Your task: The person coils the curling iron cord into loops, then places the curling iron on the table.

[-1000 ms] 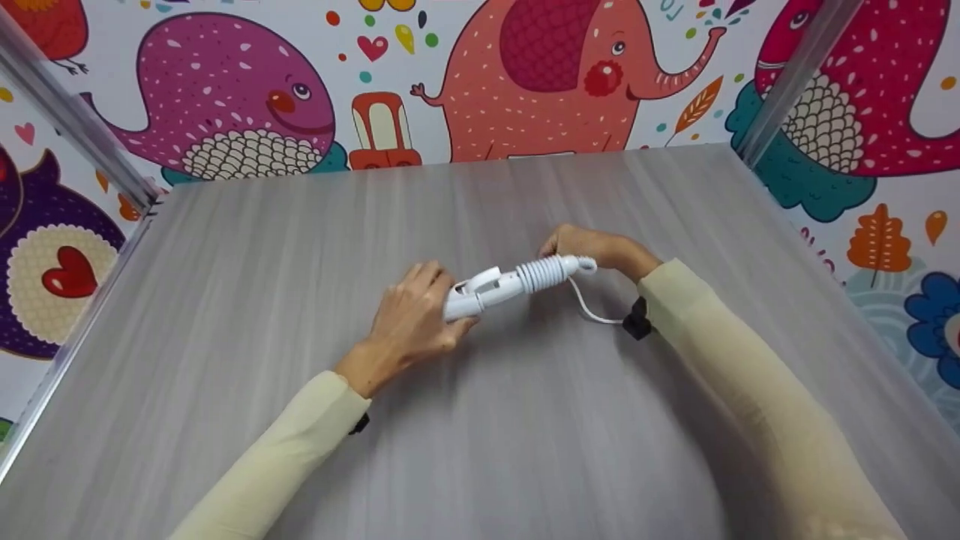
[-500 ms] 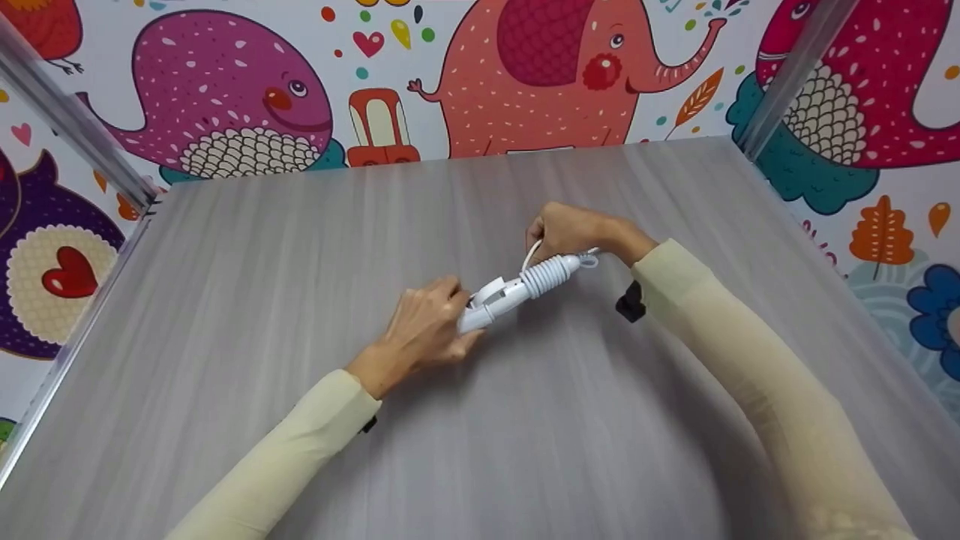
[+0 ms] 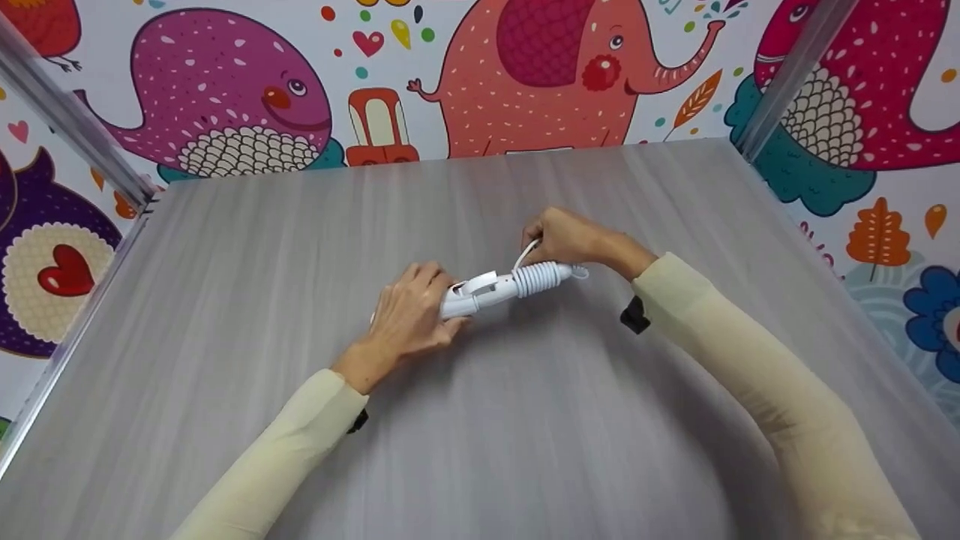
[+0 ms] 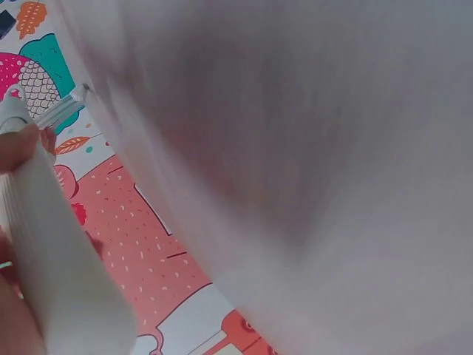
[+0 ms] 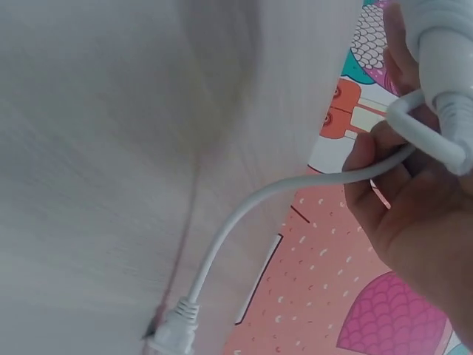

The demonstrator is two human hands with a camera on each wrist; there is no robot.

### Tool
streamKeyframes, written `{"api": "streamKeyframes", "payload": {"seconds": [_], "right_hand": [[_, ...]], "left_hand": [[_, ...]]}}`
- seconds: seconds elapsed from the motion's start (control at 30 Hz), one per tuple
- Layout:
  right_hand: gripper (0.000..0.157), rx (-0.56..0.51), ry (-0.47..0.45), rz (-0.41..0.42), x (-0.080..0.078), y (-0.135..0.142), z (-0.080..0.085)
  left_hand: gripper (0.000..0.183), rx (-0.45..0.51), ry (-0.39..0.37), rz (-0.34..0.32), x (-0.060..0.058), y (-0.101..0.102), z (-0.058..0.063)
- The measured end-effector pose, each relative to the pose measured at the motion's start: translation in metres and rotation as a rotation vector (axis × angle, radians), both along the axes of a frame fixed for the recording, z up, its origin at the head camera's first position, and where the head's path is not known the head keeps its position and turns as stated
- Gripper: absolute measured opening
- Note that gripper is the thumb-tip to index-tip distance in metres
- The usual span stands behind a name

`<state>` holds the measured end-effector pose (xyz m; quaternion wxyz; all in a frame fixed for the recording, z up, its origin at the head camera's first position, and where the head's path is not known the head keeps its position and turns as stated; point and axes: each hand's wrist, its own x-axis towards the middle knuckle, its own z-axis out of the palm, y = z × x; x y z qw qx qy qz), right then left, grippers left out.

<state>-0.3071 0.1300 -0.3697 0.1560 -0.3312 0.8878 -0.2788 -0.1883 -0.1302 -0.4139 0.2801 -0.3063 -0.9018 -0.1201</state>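
Note:
A white curling iron (image 3: 480, 292) is held over the table at a slight slant, its lever on the upper side. My left hand (image 3: 409, 307) grips its left part and hides most of that end. In the left wrist view its smooth white body (image 4: 66, 259) shows at the left. White cord (image 3: 538, 278) is wound in several turns round the right part. Just behind these turns, my right hand (image 3: 562, 236) pinches the loose cord (image 5: 277, 188) between thumb and fingers. From there the cord runs down to a white plug (image 5: 176, 325) in the right wrist view.
A grey wood-grain table (image 3: 247, 247) spreads under both hands. Cartoon-printed walls (image 3: 420, 75) stand along its back and sides, with metal posts (image 3: 795, 75) at the rear corners. Black wrist mounts (image 3: 635, 315) hang below the sleeves.
My right hand has carried the loose cord from the near side of the handle up to its far side. The curling iron tilted briefly, then levelled somewhat, with my left hand still gripping it.

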Motion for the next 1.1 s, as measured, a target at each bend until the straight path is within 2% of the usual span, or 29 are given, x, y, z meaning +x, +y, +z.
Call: {"api": "streamKeyframes", "payload": {"seconds": [0.07,0.2,0.37,0.53,0.63,0.77,0.9,1.0,1.1], "right_hand": [[0.013,0.004,0.001,0.009,0.000,-0.002,0.002],[0.010,0.014,-0.056,0.038,-0.001,-0.007,0.007],[0.008,0.050,-0.101,0.049,0.005,-0.013,0.009],[0.013,0.137,0.010,0.046,0.021,-0.025,0.017],[0.020,0.168,0.081,0.038,0.032,-0.030,0.023],[0.027,0.133,0.110,0.011,0.043,-0.028,0.029],[0.029,0.044,0.088,0.006,0.052,-0.022,0.028],[0.028,-0.070,-0.006,0.027,0.055,-0.017,0.019],[0.031,-0.173,-0.171,0.061,0.052,-0.010,0.006]], "left_hand": [[0.043,-0.013,-0.012,-0.014,-0.001,0.000,0.002],[0.044,-0.074,-0.030,-0.042,-0.001,0.000,0.008],[0.044,-0.132,-0.090,-0.044,-0.002,0.002,0.011],[0.044,-0.157,-0.128,0.020,-0.002,0.001,0.008],[0.043,-0.158,-0.108,0.081,-0.004,-0.002,0.007],[0.043,-0.121,-0.063,0.173,-0.007,-0.004,0.009],[0.039,-0.036,-0.039,0.279,-0.009,-0.007,0.011],[0.035,0.058,-0.019,0.325,-0.009,-0.008,0.012],[0.034,0.157,-0.033,0.328,-0.007,-0.007,0.014]]}}
